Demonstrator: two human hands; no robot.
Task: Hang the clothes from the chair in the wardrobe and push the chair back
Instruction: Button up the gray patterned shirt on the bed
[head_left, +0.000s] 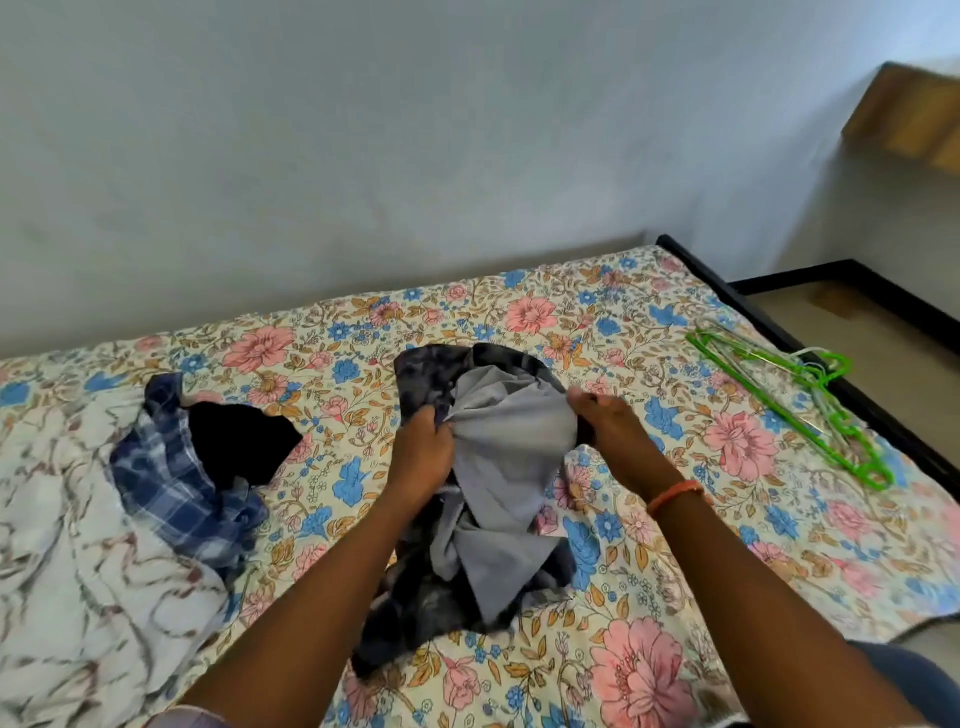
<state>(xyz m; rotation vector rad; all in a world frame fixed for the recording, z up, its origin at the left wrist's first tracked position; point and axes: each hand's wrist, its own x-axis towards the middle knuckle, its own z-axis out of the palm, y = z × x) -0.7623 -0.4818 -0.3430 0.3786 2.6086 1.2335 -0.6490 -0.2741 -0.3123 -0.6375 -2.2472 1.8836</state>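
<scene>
Both hands, left hand (423, 441) and right hand (605, 421), pinch the grey-lined dark garment (498, 467) spread between them above the bed (649, 597); green hangers (795, 400) lie unused to the right, a checked shirt (171, 467) waits left, nothing hung yet.

I stand in a home bedroom: bed (519, 322) with floral sheet at 12 o'clock, hangers (795, 405) at 2 o'clock.

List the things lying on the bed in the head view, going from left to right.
White patterned blanket → blue plaid shirt → black garment → grey and dark garment gripped by both hands → green hangers.
</scene>
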